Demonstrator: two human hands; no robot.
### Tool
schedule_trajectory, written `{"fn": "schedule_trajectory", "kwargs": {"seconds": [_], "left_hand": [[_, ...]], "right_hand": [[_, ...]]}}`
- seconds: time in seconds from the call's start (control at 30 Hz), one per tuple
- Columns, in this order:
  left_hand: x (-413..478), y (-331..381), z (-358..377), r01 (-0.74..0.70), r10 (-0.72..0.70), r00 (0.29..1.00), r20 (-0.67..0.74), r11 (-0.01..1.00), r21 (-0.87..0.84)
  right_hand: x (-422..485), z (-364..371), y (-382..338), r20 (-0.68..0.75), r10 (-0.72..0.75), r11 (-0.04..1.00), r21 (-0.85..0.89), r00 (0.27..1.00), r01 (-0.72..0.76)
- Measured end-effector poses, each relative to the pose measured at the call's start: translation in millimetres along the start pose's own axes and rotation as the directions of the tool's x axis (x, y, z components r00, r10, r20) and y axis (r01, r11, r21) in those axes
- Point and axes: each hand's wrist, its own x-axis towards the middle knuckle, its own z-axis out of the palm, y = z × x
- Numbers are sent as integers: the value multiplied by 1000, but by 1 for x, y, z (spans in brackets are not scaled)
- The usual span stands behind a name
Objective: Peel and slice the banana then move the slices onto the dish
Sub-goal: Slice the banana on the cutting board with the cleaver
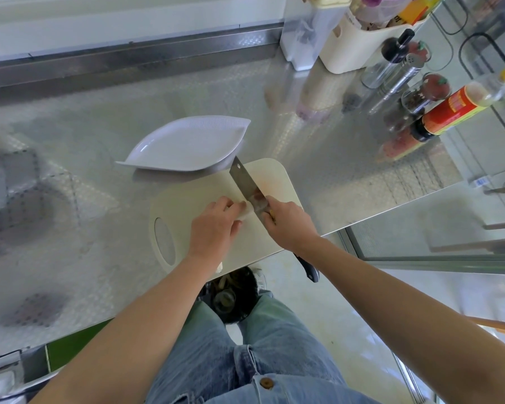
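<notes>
- While our left hand (pixel 216 225) curls over the peeled banana (pixel 243 212) & pins it to the cutting board (pixel 274 179), our right hand (pixel 289 224) is clamped round the knife (pixel 247 186) close to the blade, w/ the dark handle end poking out behind the wrist.
- Blade lies tip-away, right beside the left fingertips. Only a short pale stub of banana shows btw fingers & steel. No cut slices visible on the board; some may be hidden under the hands.
- Step, as we judge it: slicing. The dish (pixel 187 144) holds no slices, so we're prob. under halfway.
- Risk 1: fingertips v. close to the blade. A slip on soft, slick fruit could nick one, so tuck tips & lead w/ knuckles.
- Risk 2: pressing straight down instead of drawing the blade would squash the banana.
- Risk 3: board sits near the worktop (pixel 70 199) front edge. A hard push at its near corner could slide or tip it, esp. on smooth steel.
- Risk 4: knife tip points at the dish, which is just beside the board's far edge, maybe touching. A long fwd stroke could knock it.
- Room: open steel left of the board & beyond the dish. Bottles (pixel 455 109) & a cream tub (pixel 356 39) stand on the right, well apart from the board. Path from board to dish is short, w/ nothing btw.
</notes>
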Motion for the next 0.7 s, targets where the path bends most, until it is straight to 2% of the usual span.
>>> {"fn": "schedule_trajectory", "kwargs": {"seconds": [0.2,0.43,0.7], "left_hand": [[1,0,0,21,-21,1000,22,1000,-8],[0,-1,-2,-2,2,1000,21,1000,17],[1,-2,-1,-15,15,1000,10,1000,11]], "right_hand": [[5,11,0,19,5,1000,-17,1000,-5],[0,-6,1,-62,-15,999,27,998,17],[-2,-9,-3,-34,-28,999,-20,999,28]]}}
